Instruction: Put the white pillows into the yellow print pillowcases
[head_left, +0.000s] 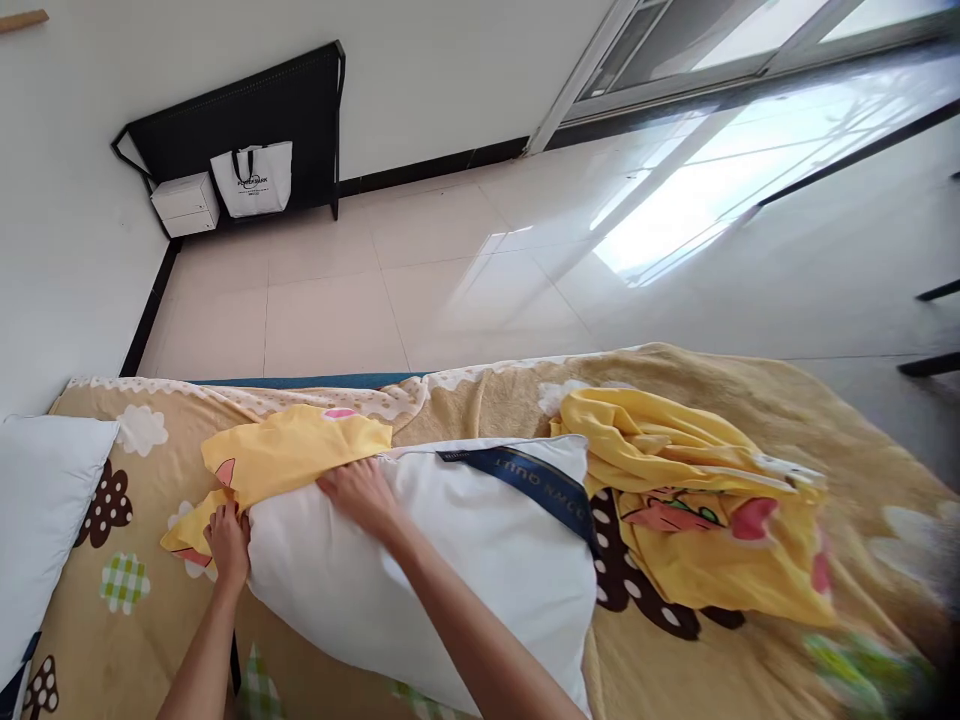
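Observation:
A white pillow (450, 570) with a dark blue band lies on the bed in front of me. A yellow cartoon-print pillowcase (292, 455) covers its far left end. My left hand (229, 540) pinches the lower edge of the pillowcase at the pillow's corner. My right hand (360, 493) rests on top of the pillow with its fingers tucked at the pillowcase's opening. A second crumpled yellow pillowcase (705, 510) lies to the right of the pillow.
The bed is covered by a tan blanket (750, 400) with mushroom and cloud prints. Another white pillow (45, 510) lies at the far left. Beyond the bed is a tiled floor (420, 270), with a black rack, a white bag (253, 178) and a small white drawer box (184, 203) by the wall.

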